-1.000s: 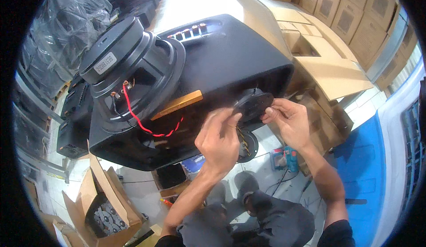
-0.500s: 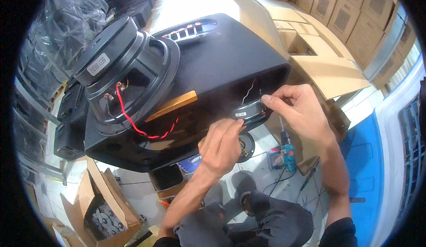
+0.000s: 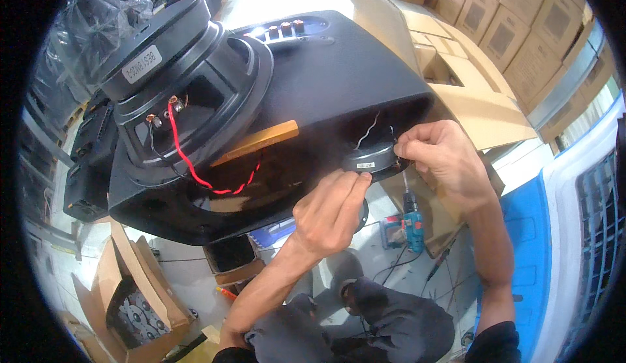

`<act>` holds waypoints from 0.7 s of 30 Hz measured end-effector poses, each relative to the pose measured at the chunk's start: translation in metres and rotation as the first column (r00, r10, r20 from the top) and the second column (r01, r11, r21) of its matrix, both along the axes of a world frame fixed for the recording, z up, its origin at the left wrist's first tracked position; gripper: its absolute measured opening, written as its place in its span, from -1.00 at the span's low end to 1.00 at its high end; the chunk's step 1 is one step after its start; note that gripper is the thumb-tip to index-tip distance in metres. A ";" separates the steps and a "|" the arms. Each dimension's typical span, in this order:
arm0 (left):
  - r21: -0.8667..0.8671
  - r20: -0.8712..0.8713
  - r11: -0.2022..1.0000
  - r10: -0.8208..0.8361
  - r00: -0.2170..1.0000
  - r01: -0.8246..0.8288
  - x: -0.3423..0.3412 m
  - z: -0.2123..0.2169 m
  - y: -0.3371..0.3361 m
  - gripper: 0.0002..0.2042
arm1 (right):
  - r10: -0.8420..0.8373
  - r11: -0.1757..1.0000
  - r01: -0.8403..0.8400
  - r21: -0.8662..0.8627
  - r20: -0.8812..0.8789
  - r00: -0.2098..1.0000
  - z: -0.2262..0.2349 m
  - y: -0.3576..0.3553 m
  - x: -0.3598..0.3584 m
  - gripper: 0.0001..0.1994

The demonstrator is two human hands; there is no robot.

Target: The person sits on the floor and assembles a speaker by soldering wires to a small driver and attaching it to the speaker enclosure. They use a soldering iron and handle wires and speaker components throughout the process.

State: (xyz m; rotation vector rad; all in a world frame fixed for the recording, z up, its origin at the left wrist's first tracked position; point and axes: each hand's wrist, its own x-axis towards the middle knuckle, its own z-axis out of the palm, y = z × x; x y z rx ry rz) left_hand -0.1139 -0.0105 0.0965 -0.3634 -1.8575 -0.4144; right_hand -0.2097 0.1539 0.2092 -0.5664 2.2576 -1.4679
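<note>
A small round black speaker driver (image 3: pixel 369 157) with a pale label sits at the right end of a black speaker cabinet's open front (image 3: pixel 313 141). My left hand (image 3: pixel 326 210) grips its near rim, thumb and fingers closed. At the driver's right edge, the fingers of my right hand (image 3: pixel 447 161) are pinched by the terminal; what lies between them is too small to make out. A thin white wire (image 3: pixel 370 130) rises out of the cabinet behind the driver. On the cabinet's left rests a large woofer (image 3: pixel 195 83), magnet up, with a red wire (image 3: pixel 186 161) attached.
A wooden strip (image 3: pixel 257 143) lies against the woofer's edge. Below stand a teal cordless drill (image 3: pixel 413 226) and an open carton of metal parts (image 3: pixel 140 317). Stacked cartons (image 3: pixel 508 24) fill the back right, beside a blue panel (image 3: pixel 528 246). Plastic-wrapped goods (image 3: pixel 91 30) stand back left.
The view has shifted slightly, so the cabinet and woofer appear larger and farther left. Both hands stay at the small driver, with the right fingers still pinched at its edge.
</note>
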 end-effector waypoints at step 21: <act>0.025 -0.022 1.000 -0.018 1.000 0.018 -0.003 0.001 -0.001 -0.68 | -0.006 0.985 -0.006 -0.171 -0.071 0.997 -0.022 0.009 -0.004 -0.80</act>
